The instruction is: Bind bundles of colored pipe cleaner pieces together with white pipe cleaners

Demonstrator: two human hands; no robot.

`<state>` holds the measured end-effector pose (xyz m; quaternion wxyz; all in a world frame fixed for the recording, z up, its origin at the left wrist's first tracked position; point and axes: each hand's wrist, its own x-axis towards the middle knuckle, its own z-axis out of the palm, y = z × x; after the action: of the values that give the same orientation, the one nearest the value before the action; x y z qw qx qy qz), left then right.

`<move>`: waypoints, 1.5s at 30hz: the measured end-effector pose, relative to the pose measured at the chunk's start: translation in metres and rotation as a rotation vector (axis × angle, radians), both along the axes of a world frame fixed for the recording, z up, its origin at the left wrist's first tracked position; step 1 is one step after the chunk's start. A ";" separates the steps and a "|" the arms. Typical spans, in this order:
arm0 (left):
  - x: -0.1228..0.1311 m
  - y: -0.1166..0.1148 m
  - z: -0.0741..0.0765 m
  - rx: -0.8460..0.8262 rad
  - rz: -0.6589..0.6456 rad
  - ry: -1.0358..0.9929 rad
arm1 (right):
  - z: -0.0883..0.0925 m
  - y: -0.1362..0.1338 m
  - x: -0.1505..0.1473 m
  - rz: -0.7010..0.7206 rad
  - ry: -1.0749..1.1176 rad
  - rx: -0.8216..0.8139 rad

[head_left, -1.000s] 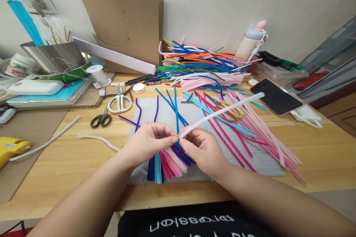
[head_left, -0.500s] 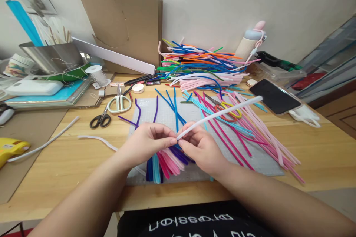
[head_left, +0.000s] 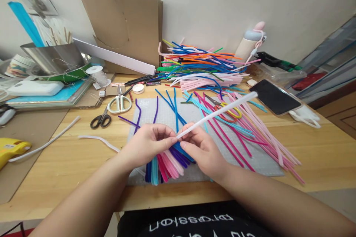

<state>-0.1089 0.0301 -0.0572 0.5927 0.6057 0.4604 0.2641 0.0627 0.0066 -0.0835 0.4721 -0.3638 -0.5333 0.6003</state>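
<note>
A white pipe cleaner (head_left: pixel 219 113) slants up to the right from between my fingertips, its free end bent closely or doubled. My left hand (head_left: pixel 154 142) pinches its lower end between thumb and fingers. Right beside it, my right hand (head_left: pixel 201 152) is closed on the same end, thumb and fingers pressed together. Below and between the hands hangs a fanned bunch of folded pipe cleaners (head_left: pixel 168 166) in blue, turquoise, pinks and purple; how it is held is hidden behind my fingers. Under all this lies a grey cutting mat (head_left: pixel 267 163).
Loose pink pipe cleaners (head_left: pixel 264 129) and scissors with red and yellow handles (head_left: pixel 228 113) lie to the right. White-handled scissors (head_left: pixel 119 104) and black-handled scissors (head_left: pixel 100 120) rest at left, beyond a yellow glue gun (head_left: pixel 13 150). A many-coloured pile (head_left: pixel 205 66) and a phone (head_left: pixel 274 96) are behind.
The white pipe cleaner's free end has swung slightly left and toward me. The coloured bunch has tilted or dropped a little. Both hands keep their pinch in nearly the same place.
</note>
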 end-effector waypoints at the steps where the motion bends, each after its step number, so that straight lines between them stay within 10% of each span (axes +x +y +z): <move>1: 0.000 0.000 0.000 0.007 0.005 0.003 | 0.000 0.000 0.000 0.003 -0.002 0.005; 15: 0.002 0.000 0.002 0.104 0.001 0.027 | -0.004 0.006 0.001 -0.156 -0.017 0.104; 45: -0.002 -0.004 0.013 0.189 -0.076 0.129 | 0.001 0.011 0.014 0.349 -0.196 0.015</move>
<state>-0.1104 0.0265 -0.0442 0.5119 0.6916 0.4472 0.2442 0.0769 0.0173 -0.0822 0.3093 -0.3189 -0.6363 0.6307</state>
